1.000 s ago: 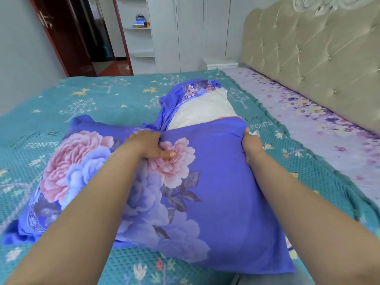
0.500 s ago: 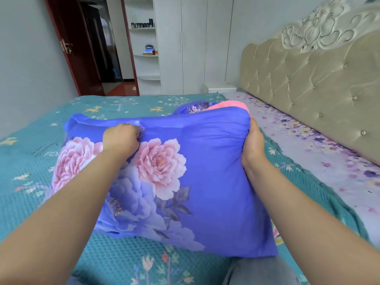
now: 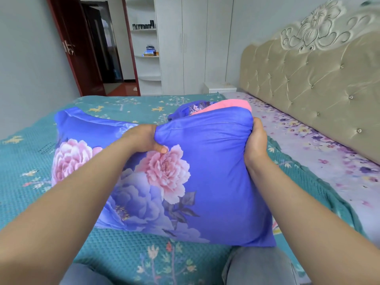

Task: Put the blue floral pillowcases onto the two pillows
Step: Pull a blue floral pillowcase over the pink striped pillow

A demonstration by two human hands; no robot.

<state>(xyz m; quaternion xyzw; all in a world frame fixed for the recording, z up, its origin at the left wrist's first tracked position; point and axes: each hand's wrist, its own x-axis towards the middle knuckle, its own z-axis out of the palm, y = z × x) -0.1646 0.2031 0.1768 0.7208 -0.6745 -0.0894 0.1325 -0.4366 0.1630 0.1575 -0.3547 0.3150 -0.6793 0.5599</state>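
While the pillow in its blue floral case stands tilted on the teal bedspread, left hand pinches the top edge near mid; right hand grasps the top-right corner, w/ pink fabric just behind.

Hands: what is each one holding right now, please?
Left hand: grips the blue floral pillowcase at its top edge.
Right hand: grips its right top corner.
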